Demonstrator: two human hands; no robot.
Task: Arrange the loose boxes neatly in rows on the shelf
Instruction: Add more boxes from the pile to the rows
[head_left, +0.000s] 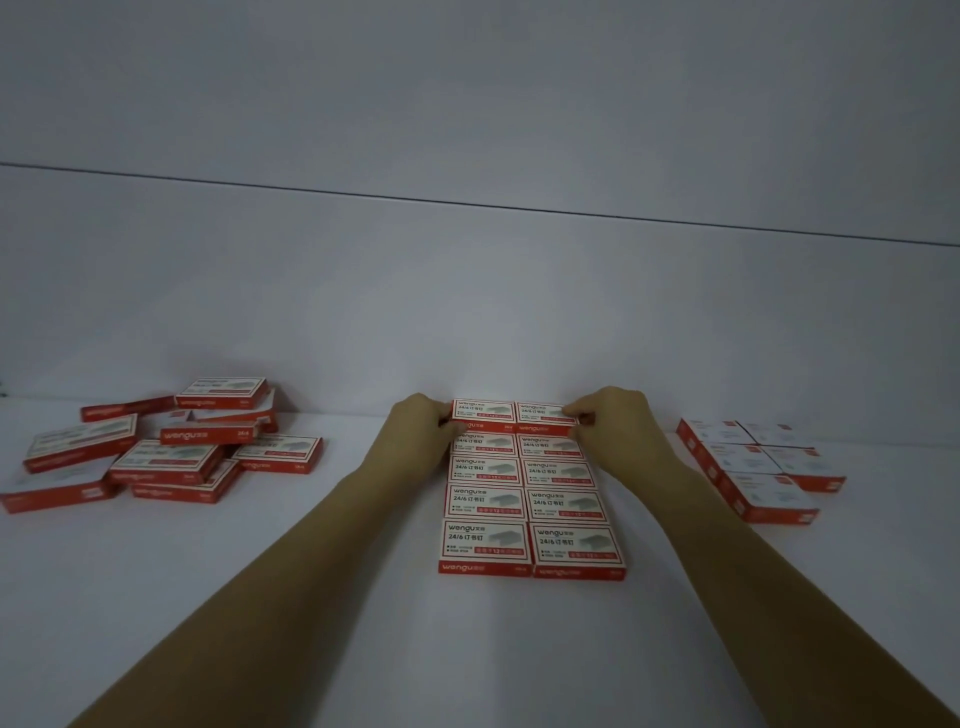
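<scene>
— Shelf (311, 597), smooth and white: why three groups?
— The loose heap (166, 447) of flat red-and-white cardboard staple boxes at 9 o'clock probably awaits sorting. The two-column block (530, 499) lies at centre and a tidy group (758, 467) at 3 o'clock.
— And the hands?
— Apart. The left hand (421, 431) and right hand (613, 426) each pinch an outer end of the top pair (483, 410) at the block's 12 o'clock, likely squaring it.
</scene>
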